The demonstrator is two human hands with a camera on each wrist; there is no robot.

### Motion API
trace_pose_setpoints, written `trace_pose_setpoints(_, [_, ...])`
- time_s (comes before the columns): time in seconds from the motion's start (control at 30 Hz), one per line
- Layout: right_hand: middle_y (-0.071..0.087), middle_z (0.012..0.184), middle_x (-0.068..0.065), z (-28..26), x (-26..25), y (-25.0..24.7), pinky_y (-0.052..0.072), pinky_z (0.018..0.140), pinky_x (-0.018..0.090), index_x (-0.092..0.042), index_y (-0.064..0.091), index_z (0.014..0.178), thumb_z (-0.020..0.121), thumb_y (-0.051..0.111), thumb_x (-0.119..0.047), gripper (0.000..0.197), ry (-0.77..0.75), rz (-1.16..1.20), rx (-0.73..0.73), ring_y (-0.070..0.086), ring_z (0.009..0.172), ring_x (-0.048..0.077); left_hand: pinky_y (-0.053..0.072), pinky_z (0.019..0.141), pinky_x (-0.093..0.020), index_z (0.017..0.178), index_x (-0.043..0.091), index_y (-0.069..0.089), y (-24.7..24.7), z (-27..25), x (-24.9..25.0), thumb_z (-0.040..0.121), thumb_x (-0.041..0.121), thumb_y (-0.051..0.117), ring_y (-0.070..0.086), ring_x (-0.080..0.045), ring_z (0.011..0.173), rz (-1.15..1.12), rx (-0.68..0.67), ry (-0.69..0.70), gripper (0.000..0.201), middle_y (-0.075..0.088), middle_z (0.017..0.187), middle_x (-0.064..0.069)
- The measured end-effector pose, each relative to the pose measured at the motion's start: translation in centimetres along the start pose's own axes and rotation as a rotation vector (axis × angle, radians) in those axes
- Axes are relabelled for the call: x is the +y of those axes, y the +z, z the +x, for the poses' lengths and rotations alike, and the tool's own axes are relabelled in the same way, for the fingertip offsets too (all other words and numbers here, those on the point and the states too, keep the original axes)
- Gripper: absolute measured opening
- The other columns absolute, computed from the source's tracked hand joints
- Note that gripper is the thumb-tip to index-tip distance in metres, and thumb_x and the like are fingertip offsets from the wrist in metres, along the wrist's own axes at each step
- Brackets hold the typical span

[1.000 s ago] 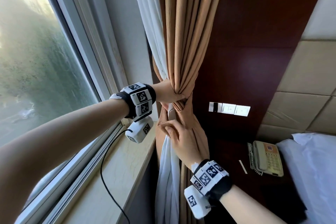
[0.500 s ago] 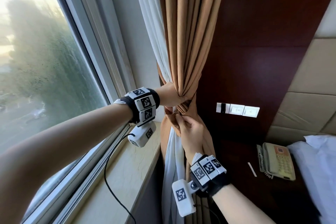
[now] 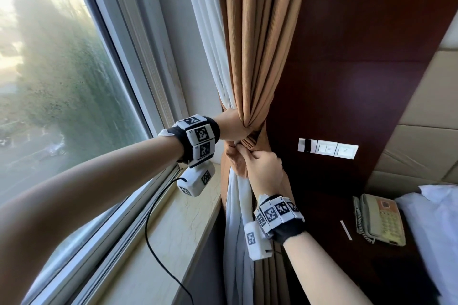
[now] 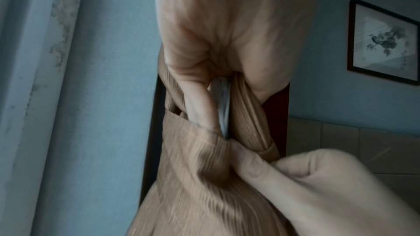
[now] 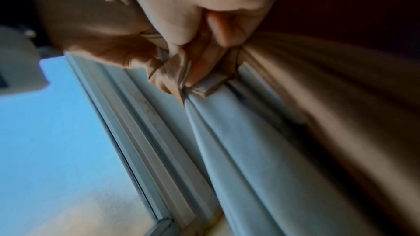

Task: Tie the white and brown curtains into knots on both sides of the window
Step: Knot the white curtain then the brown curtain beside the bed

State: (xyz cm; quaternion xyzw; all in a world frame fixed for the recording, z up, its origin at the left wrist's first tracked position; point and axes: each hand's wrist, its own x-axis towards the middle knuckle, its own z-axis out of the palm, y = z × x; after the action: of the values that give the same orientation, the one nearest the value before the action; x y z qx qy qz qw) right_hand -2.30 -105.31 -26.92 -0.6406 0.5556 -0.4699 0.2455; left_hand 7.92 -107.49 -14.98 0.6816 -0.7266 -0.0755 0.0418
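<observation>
While clamped round gathered brown curtain (image 3: 250, 62) mid-frame by left hand (image 3: 231, 128) | right hand (image 3: 265, 171) now higher, pinching wrap beneath | knot tightening, unfinished

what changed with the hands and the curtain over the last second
The right hand climbed from the lower brown fold to just under the left hand and now pinches the brown curtain at the wrap. The left hand kept its grip round the gathered bundle; the white curtain hangs below as before.
</observation>
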Motion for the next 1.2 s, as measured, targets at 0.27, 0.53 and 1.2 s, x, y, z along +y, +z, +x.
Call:
trace_pose_setpoints(0.27, [0.066,0.083,-0.001,-3.5,2.1,0.8,0.054,0.069,0.036,-0.016,0.045,0.117,0.081,0.068,-0.051,0.055,-0.050,0.204,-0.344,0.064,0.075,0.012,0.047,0.082,-0.030,0.130,-0.001,0.050,-0.2,0.0,0.6,0.100,0.021,0.044,0.058,-0.032,0.109,-0.073,0.014,-0.006,0.038,0.059,0.121,-0.017])
trace_pose_setpoints(0.53, [0.069,0.069,0.008,-2.8,1.7,2.7,0.042,0.056,0.032,-0.016,0.057,0.064,0.085,0.060,-0.047,0.038,-0.087,-0.198,-0.196,0.064,0.070,0.029,0.048,0.084,-0.031,0.123,0.001,0.054,0.4,0.7,-0.2,0.098,0.028,0.047,0.059,-0.030,0.101,-0.099,0.013,-0.077,0.037,0.061,0.113,-0.016])
trace_pose_setpoints(1.2, [0.028,0.048,0.002,-1.4,4.9,-0.8,0.022,0.041,0.026,0.001,0.069,0.079,0.095,0.059,-0.022,0.029,0.258,0.682,-0.469,0.027,0.038,0.014,0.044,0.098,-0.035,0.127,0.001,0.054,0.2,1.3,-0.8,0.098,0.025,0.049,0.056,-0.031,0.113,-0.096,0.041,0.083,0.038,0.059,0.122,-0.015])
